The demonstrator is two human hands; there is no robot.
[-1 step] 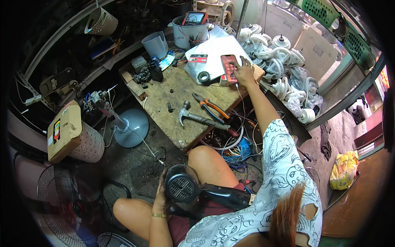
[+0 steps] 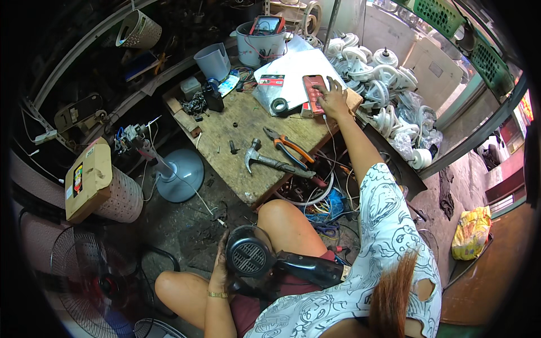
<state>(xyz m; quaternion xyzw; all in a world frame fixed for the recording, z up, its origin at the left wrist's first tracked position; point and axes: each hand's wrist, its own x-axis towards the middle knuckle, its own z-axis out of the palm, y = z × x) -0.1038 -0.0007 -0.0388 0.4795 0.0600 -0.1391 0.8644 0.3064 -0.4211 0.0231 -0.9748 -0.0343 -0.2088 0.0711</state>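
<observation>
My left hand (image 2: 220, 265) grips the side of a black hair dryer (image 2: 249, 256), whose round grille faces up in my lap; its black housing extends right over my thigh. My right hand (image 2: 333, 97) is reaching onto the workbench (image 2: 208, 141), fingers apart and bent, touching the lit screen of a red phone (image 2: 313, 93) with a white cable. Beside the phone lie white paper (image 2: 290, 62) and a roll of black tape (image 2: 279, 106). A claw hammer (image 2: 270, 161) and orange-handled pliers (image 2: 293, 151) lie near the bench's front edge.
White plastic parts (image 2: 383, 79) are piled right of the bench. A grey stand (image 2: 179, 183), a boxed perforated bin (image 2: 118, 197) and a fan (image 2: 96, 281) are on the left. A bucket (image 2: 259, 48) stands at the back, tangled cables (image 2: 329, 203) lie below, and a yellow sack (image 2: 470, 231) is far right.
</observation>
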